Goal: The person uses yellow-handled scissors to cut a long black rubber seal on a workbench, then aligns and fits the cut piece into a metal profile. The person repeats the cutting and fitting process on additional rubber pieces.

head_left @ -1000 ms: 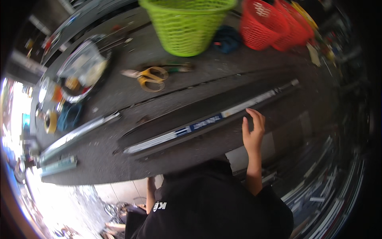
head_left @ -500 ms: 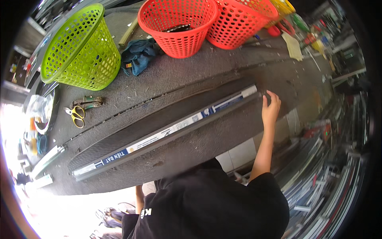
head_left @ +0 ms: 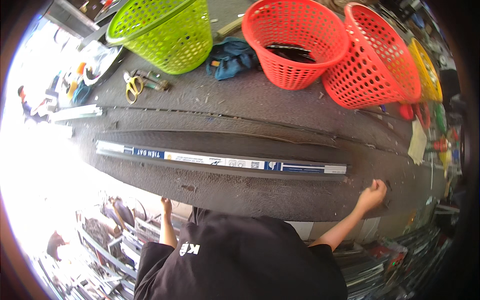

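A long, thin bar-shaped pack (head_left: 215, 160), with a white and blue printed label and dark edges, lies across the table in front of me. Beyond its right end is my right hand (head_left: 372, 196), low over the tabletop and apart from the pack. Its fingers are curled together; whatever they may hold is too small to make out. My left hand (head_left: 166, 207) is at the table's near edge, left of my body. It looks small and washed out by glare, so its fingers cannot be read. Behind the pack lies a strip of dark mesh (head_left: 215, 137).
Along the back stand a green basket (head_left: 187, 47), a red basket (head_left: 287, 75) with dark pieces inside, another red basket (head_left: 370, 75) and a yellow basket (head_left: 427, 75). Blue cloth (head_left: 232, 60), yellow-handled scissors (head_left: 134, 89) and pliers (head_left: 156, 81) lie nearby. Metal profiles (head_left: 370, 270) lie beyond the near edge.
My view has turned, so the pack now lies nearly level. My right hand's fingers, spread before near the pack's end, are now curled and farther from it. My left hand has come into view.
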{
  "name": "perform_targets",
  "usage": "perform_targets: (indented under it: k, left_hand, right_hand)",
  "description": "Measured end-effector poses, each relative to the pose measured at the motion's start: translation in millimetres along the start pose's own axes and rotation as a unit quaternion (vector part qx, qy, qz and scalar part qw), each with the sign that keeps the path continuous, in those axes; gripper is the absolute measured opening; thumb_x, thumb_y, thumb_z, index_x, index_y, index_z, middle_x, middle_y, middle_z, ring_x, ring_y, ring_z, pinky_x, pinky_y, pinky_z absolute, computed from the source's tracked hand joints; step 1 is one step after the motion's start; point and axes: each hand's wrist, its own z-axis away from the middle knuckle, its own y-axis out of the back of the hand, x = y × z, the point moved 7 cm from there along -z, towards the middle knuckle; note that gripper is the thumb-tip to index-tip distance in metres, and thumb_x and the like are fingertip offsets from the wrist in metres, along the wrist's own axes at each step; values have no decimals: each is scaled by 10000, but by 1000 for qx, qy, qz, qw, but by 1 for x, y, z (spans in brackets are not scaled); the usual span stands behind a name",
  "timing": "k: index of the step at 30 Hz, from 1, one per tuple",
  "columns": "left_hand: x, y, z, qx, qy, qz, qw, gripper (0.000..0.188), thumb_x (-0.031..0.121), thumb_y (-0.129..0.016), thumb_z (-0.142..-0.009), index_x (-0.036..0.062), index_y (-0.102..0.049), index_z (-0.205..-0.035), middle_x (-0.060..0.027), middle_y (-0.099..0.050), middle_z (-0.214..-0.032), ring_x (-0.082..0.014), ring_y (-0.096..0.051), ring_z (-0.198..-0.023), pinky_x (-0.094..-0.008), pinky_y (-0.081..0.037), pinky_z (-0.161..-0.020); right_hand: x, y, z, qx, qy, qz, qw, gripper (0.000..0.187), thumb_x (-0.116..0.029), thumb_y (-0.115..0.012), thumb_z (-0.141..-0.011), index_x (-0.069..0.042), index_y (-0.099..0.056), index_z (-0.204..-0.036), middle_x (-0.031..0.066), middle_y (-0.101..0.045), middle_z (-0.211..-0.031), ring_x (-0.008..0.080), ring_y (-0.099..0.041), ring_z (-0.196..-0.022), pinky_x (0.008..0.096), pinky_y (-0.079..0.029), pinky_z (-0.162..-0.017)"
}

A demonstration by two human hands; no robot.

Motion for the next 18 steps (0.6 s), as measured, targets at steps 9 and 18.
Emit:
perform_targets:
  k: [9, 18]
  left_hand:
    - [167, 48, 67, 314, -354, -209, 856, 423, 361, -567, -1033, 35, -580, -1302, -216, -697, -1158, -319, -687, -1029, -416, -514, -904]
    - [413, 50, 106, 304, -543, -234, 747, 396, 307, -671, -969, 162, -627, -1335, -147, -590, -1336, -339, -583, -1212, -426, -438, -1069]
  right_hand:
    - [24, -29, -26, -198, 43, 104, 974, 319, -328, -752, -894, -28, -713, -997, 175, -702, -1007, 382, -641, -946, 484, -505, -839]
    - [-283, 14, 74, -321, 287, -347, 833, 667, -350, -808, -847, -23, -552, -1369, 152, -566, -1398, 315, -519, -1315, 458, -381, -1126]
